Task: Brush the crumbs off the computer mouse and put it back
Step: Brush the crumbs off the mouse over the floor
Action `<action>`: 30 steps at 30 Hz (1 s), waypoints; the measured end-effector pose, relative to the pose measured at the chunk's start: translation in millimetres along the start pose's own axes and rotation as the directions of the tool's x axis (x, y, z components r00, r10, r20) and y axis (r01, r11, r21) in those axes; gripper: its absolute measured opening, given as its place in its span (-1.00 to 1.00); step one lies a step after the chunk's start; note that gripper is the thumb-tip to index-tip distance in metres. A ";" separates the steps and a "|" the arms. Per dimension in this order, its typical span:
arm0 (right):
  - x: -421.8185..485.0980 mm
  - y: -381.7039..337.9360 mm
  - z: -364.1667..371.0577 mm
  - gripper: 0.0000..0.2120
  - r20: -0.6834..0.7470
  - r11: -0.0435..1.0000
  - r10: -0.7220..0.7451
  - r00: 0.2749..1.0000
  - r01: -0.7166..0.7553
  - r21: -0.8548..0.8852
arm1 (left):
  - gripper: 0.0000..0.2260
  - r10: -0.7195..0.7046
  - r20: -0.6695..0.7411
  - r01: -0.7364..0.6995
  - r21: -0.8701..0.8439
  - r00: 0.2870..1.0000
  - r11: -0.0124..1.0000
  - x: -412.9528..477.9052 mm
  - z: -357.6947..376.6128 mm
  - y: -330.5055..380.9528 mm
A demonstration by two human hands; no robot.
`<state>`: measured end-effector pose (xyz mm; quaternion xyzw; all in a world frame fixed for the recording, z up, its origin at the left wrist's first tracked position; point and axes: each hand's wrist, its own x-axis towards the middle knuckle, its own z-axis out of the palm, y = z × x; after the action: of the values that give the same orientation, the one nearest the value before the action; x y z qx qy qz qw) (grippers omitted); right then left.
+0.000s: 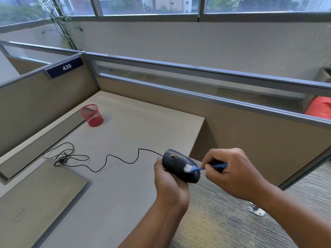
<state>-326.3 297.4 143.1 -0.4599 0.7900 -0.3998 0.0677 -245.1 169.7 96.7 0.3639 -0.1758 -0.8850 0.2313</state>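
Observation:
My left hand [167,178] grips a black wired computer mouse [179,166] from below, holding it over the right edge of the desk [136,126]. A few yellowish crumbs [172,155] lie on the mouse near its front. In my right hand [231,171] is a small blue brush [208,167]; its white bristles rest on the rear of the mouse. The mouse's black cable [107,158] snakes left across the desk to a loose coil.
A closed grey laptop [35,199] lies at the desk's near left. A red mesh cup [92,118] stands at the back. Cubicle partitions [232,133] wall the desk at the back and left. Carpeted floor [232,221] shows to the right.

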 end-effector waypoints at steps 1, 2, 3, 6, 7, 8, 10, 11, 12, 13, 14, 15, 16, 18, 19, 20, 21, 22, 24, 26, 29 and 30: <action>-4.7 2.9 -4.8 -0.86 -0.009 1.000 0.019 1.000 -0.019 0.003 | -0.52 0.014 -0.006 -0.014 -0.006 1.000 1.000 -0.2 -0.9 1.1; -7.4 5.1 -8.8 -0.83 -0.023 0.999 0.037 0.999 -0.037 0.016 | -0.52 0.027 -0.009 -0.027 -0.007 1.000 1.000 -0.4 -1.8 2.0; -8.4 6.2 -12.1 -0.82 -0.044 0.998 0.052 0.998 -0.050 0.042 | -0.51 0.033 -0.008 -0.033 -0.007 0.999 0.999 -0.6 -2.7 2.1; -1.3 1.8 -11.8 -0.84 -0.083 0.988 0.070 0.994 -0.057 0.144 | -0.50 0.036 -0.015 -0.036 -0.002 0.999 0.999 -2.7 -2.9 0.3; 1.0 -1.0 -9.3 -0.84 -0.065 0.984 0.066 0.996 -0.054 0.168 | -0.50 0.028 -0.017 -0.028 -0.001 0.999 1.000 -3.8 -2.4 0.0; 1.8 -2.8 -7.3 -0.84 -0.032 0.984 0.059 0.998 -0.053 0.171 | -0.50 0.019 -0.017 -0.019 -0.003 1.000 1.000 -4.5 -1.3 -0.2; -1.9 -1.1 -5.9 -0.89 0.031 0.987 0.071 0.997 -0.074 0.140 | -0.51 0.025 -0.018 -0.025 -0.001 1.000 1.000 -5.3 -1.1 0.2; -5.3 1.4 -7.4 -0.91 0.043 0.988 0.087 0.995 -0.092 0.126 | -0.52 0.038 -0.018 -0.038 0.003 0.999 0.999 -5.3 -1.4 0.9; -8.9 3.9 -9.9 -0.91 0.043 0.987 0.105 0.994 -0.109 0.121 | -0.54 0.047 -0.019 -0.047 0.007 0.999 0.999 -5.5 -2.1 1.7; -11.3 6.1 -12.8 -0.91 0.038 0.985 0.122 0.992 -0.126 0.121 | -0.55 0.051 -0.022 -0.051 0.009 0.998 0.999 -5.6 -3.2 2.6; -11.7 7.7 -15.6 -0.91 0.026 0.983 0.133 0.991 -0.135 0.127 | -0.55 0.053 -0.026 -0.053 0.009 0.998 0.999 -5.8 -4.0 3.3; -10.2 8.3 -18.2 -0.89 0.002 0.980 0.138 0.990 -0.137 0.142 | -0.55 0.053 -0.026 -0.053 0.005 0.998 0.999 -6.2 -4.8 3.4; -6.0 7.8 -19.9 -0.87 -0.027 0.978 0.139 0.990 -0.133 0.161 | -0.54 0.050 -0.020 -0.050 0.002 0.999 0.999 -6.6 -4.8 3.1; 7.9 3.8 -19.6 -0.85 -0.071 0.974 0.134 0.989 -0.118 0.192 | -0.52 0.042 -0.010 -0.042 0.011 0.999 0.999 -7.1 -4.9 1.2; 16.1 1.3 -17.5 -0.84 -0.078 0.974 0.126 0.989 -0.109 0.200 | -0.52 0.040 -0.006 -0.040 0.019 0.999 0.999 -7.5 -5.1 0.1; 23.4 -1.4 -14.2 -0.84 -0.073 0.973 0.118 0.990 -0.100 0.208 | -0.53 0.038 0.000 -0.038 0.020 0.999 0.999 -8.0 -5.3 -1.1; 28.9 -3.3 -10.9 -0.83 -0.059 0.972 0.111 0.992 -0.097 0.213 | -0.54 0.034 0.007 -0.035 0.022 0.999 0.999 -8.6 -5.6 -2.2; 32.2 -4.2 -7.7 -0.83 -0.037 0.974 0.105 0.994 -0.095 0.207 | -0.54 0.031 0.015 -0.032 0.025 0.999 0.999 -9.4 -5.9 -2.8; 32.2 -2.4 -4.0 -0.83 0.005 0.982 0.094 0.996 -0.093 0.165 | -0.53 0.027 0.023 -0.028 0.031 0.999 0.999 -9.8 -5.6 -2.2; 25.8 2.0 -7.1 -0.82 0.006 0.987 0.090 0.996 -0.090 0.133 | -0.49 0.032 0.025 -0.033 0.029 0.999 0.999 -9.0 -5.5 0.3; 21.7 4.0 -15.9 -0.80 -0.068 0.985 0.093 0.993 -0.081 0.155 | -0.50 0.041 0.012 -0.041 0.007 0.999 0.999 -7.4 -5.5 4.1; 23.3 2.9 -16.5 -0.79 -0.093 0.984 0.091 0.991 -0.075 0.162 | -0.51 0.038 0.005 -0.038 0.001 0.999 0.999 -7.2 -5.4 4.6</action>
<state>-349.3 289.4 158.2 -0.3991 0.7768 -0.4804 0.0809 -235.3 169.0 99.2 0.3584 -0.1837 -0.8813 0.2474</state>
